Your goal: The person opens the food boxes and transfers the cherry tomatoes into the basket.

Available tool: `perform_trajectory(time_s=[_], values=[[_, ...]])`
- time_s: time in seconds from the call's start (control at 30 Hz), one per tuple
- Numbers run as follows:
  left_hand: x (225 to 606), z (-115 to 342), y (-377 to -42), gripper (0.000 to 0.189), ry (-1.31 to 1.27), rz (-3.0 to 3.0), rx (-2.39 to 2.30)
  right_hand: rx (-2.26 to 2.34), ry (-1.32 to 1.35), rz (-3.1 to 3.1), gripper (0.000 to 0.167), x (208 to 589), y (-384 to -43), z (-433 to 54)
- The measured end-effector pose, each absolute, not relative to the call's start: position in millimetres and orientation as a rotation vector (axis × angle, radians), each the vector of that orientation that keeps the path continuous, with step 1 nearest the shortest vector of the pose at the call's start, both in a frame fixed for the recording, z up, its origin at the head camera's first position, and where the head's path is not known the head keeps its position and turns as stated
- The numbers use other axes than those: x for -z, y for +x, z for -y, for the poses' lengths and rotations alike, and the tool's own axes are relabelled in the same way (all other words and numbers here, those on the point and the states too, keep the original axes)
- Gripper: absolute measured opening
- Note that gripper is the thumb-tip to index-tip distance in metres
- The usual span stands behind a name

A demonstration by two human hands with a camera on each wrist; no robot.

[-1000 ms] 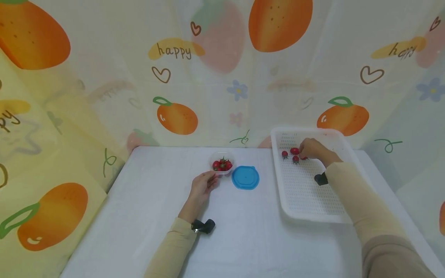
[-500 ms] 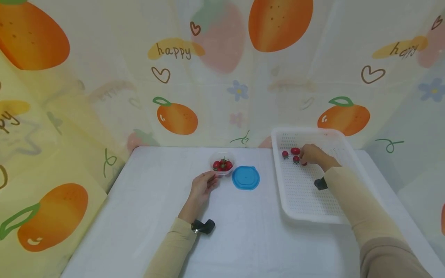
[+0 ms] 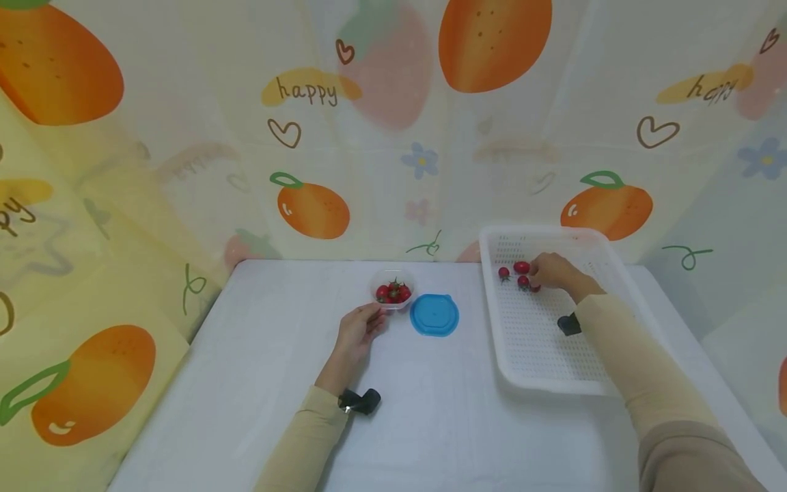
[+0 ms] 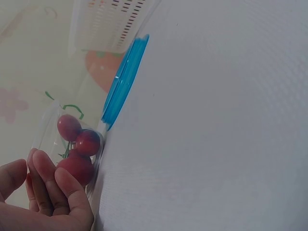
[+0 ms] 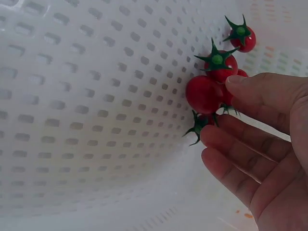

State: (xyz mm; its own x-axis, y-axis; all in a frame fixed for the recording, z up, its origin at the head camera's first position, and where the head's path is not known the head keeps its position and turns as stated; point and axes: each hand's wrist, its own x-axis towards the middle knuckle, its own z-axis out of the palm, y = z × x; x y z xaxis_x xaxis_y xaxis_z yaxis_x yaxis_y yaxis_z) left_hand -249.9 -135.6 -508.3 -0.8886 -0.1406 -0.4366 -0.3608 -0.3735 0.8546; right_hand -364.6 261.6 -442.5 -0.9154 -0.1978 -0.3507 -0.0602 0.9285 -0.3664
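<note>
Small red cherry tomatoes with green star-shaped tops fill a clear plastic container [image 3: 393, 275] near the table's back edge. My left hand [image 3: 359, 331] holds its near rim at the fingertips. Several more cherry tomatoes [image 5: 204, 94] lie clustered in a white perforated basket [image 3: 503, 355] on the right. My right hand [image 3: 555, 272] reaches down into the basket, its thumb touching one tomato [image 5: 243, 73] and its other fingers loosely extended beside the cluster. The thumb partly hides that tomato.
A blue lid [image 3: 434, 315] lies flat on the white-covered table [image 3: 258, 362], between the container and the basket. Behind the table hangs a fruit-printed cloth [image 3: 375, 171]; another cloth side stands at the left.
My right hand has dipped slightly toward the basket's near side, and a tomato at its fingertips has shifted a little. My left hand and the container have stayed still.
</note>
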Motion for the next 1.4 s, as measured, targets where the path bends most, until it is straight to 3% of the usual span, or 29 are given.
perform_trajectory(time_s=[0.6,0.87,1.4], values=[[506.3,132.0,-251.2,0.032,-0.705,-1.661,-2.395,0.521,-0.330,-2.776,0.032,409.3,-369.2,-252.4],[504.9,132.7,-248.3,0.031,-0.715,-1.658,-2.401,0.563,-0.424,-2.749,0.040,385.7,-367.5,-220.5],[504.8,132.7,-248.3,0.030,-0.698,-1.665,-2.397,0.587,-0.637,-2.758,0.034,364.5,-362.3,-158.2]])
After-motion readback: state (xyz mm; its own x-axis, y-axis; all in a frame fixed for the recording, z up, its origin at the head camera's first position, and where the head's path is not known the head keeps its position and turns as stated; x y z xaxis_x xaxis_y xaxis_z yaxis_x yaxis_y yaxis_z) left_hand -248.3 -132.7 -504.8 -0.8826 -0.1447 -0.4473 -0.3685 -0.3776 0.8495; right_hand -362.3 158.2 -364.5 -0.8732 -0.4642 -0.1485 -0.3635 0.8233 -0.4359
